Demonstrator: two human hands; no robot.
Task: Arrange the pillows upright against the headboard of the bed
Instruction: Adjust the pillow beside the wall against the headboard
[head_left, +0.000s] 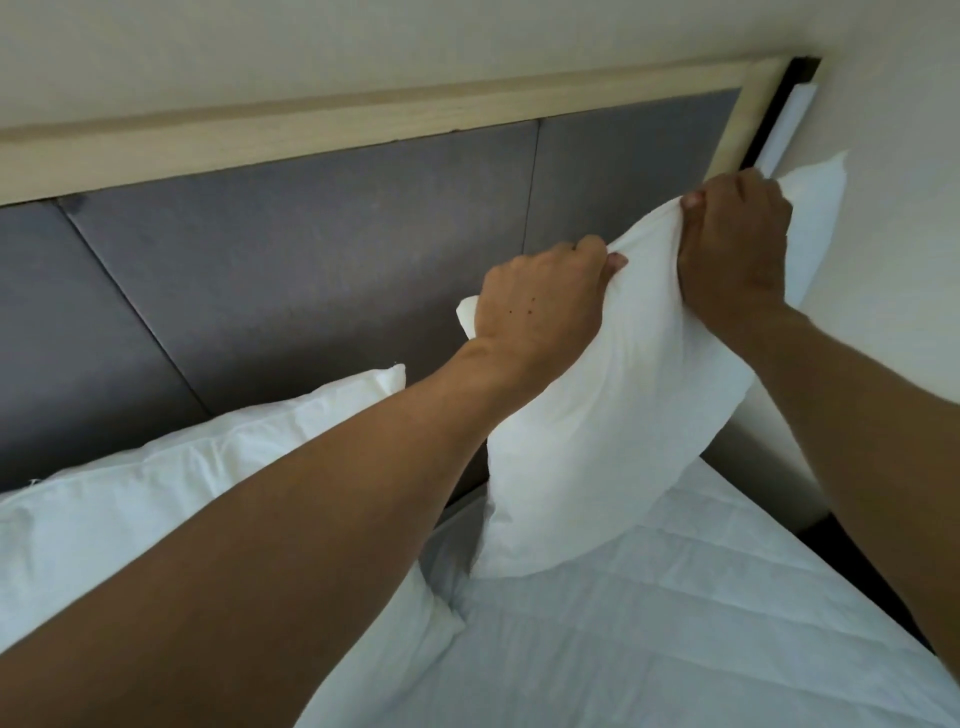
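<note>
A white pillow (613, 415) stands on its lower edge at the right end of the bed, leaning toward the grey padded headboard (291, 270). My left hand (540, 306) pinches its top edge near the left corner. My right hand (737, 249) grips the same top edge further right. A second white pillow (156, 499) leans against the headboard at the left, partly hidden by my left forearm.
The white quilted mattress cover (649, 649) fills the lower right. A light wooden frame (363, 124) borders the headboard. A cream wall (893, 234) stands close on the right, with a white strip (945, 124) beside the frame corner.
</note>
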